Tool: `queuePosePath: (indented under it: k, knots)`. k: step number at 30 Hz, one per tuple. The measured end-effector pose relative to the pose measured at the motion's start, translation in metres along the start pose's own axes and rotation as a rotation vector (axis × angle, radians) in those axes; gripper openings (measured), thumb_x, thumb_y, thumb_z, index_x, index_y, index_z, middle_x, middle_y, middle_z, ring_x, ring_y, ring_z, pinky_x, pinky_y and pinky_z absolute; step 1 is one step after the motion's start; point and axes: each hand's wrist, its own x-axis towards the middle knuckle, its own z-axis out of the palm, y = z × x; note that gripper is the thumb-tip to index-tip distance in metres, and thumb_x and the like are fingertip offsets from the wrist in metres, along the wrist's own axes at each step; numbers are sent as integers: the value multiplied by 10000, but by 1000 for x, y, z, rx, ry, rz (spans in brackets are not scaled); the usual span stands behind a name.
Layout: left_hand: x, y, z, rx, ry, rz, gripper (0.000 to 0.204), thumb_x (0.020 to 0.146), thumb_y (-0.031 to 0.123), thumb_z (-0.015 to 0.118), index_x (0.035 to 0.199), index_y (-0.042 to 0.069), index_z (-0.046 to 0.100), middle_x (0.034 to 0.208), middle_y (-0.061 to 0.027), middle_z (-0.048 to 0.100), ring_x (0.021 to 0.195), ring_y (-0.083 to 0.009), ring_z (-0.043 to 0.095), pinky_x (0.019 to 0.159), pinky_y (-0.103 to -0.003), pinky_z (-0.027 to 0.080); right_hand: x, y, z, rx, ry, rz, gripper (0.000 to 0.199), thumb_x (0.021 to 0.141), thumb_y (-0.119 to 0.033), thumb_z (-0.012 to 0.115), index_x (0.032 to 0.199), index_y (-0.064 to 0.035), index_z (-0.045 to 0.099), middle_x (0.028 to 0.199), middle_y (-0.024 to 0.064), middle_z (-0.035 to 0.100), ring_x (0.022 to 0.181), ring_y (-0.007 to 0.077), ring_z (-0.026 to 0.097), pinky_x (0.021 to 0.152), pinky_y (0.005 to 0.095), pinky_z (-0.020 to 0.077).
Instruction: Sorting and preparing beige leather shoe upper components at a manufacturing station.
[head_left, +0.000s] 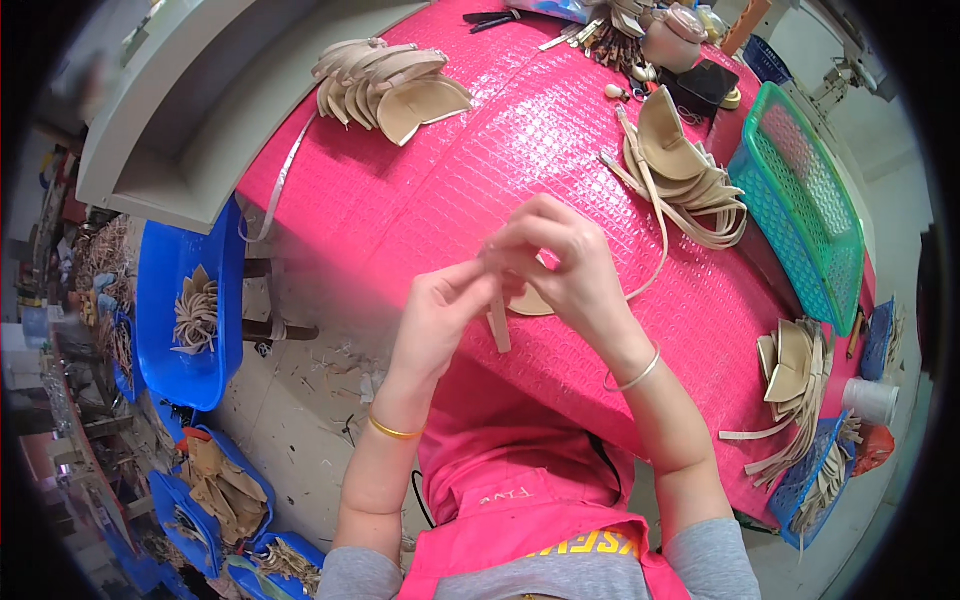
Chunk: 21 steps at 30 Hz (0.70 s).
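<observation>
Both hands, left [437,310] and right [562,262], grip a beige strap [498,322] hanging vertically, end down.

Held above the pink table: a narrow beige strap [498,325], its short free end hanging straight down below the fingers, and a flat rounded beige piece [530,301], mostly hidden behind the knuckles, lower edge showing. Touching each other, pinched together between both hands.

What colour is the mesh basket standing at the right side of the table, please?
The mesh basket is teal green; the head view shows it clearly, resting on the pink table cover.
</observation>
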Motion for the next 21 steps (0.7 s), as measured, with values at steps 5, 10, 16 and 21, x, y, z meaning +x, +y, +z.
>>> queuePosePath:
  k: [5,10,16,21]
  knots:
    - [1,7,6,-394,-25,-197,325,850,249,493,887,-61,580,791,-115,616,679,-196,613,588,-298,509,-17,5,5,-207,190,-333,161,621,12,605,771,-45,606,773,81,554,664,213,558,562,296,452]
    - [3,8,14,-440,-93,-192,256,833,196,515,870,-44,595,736,-100,616,601,-175,598,499,-284,491,-31,18,4,-366,272,-612,197,572,4,654,748,-56,587,854,62,558,719,231,568,603,335,460]
    - [-1,2,28,-233,152,-45,196,834,107,501,876,-58,598,835,-139,623,729,-162,606,672,-248,494,-48,10,-1,-430,222,-693,141,599,-6,667,680,-69,570,820,42,561,703,186,566,622,318,470]
    - [-4,-1,31,-178,141,-20,193,846,107,487,875,-56,586,838,-157,619,764,-193,612,697,-280,499,-54,6,-6,-427,164,-673,129,595,-23,665,668,-67,568,811,38,569,672,165,566,594,292,470]
